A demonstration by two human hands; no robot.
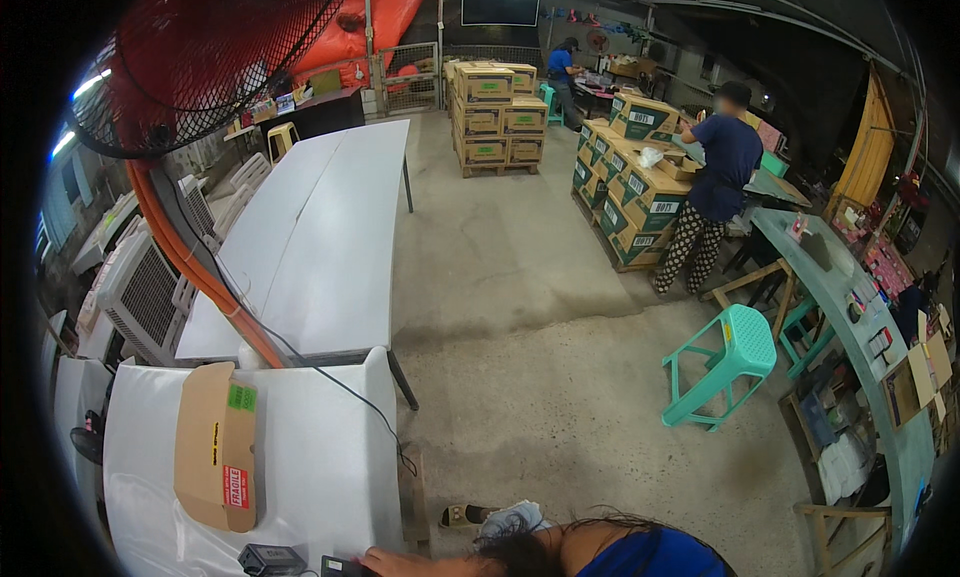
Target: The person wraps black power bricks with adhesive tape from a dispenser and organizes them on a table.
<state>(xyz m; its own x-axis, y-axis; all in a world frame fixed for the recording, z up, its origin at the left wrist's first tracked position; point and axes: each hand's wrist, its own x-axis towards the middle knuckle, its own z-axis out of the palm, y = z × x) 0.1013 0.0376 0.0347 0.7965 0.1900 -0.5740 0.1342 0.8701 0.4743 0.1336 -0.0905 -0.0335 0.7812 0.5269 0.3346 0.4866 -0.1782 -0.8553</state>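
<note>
Neither of my own hands shows in the head view. At the lower edge, close by, another person in a blue top (650,555) leans with dark hair hanging down. That person's bare arm (440,565) stretches left, and the hand (382,561) is at a small black device (340,567), its fingers partly cut off by the frame. Beside it on the white-covered table (330,457) stands a dark box-shaped item (272,559). A flat brown carton (215,447) with green and red labels lies farther left.
A long white table (330,227) extends ahead. A red caged fan (200,67) hangs at the upper left, with a cable running down. Right are a green stool (725,362), a curved grey counter (840,307), stacked cartons (640,192) and a standing person (722,167). More cartons (495,117) stand farther back.
</note>
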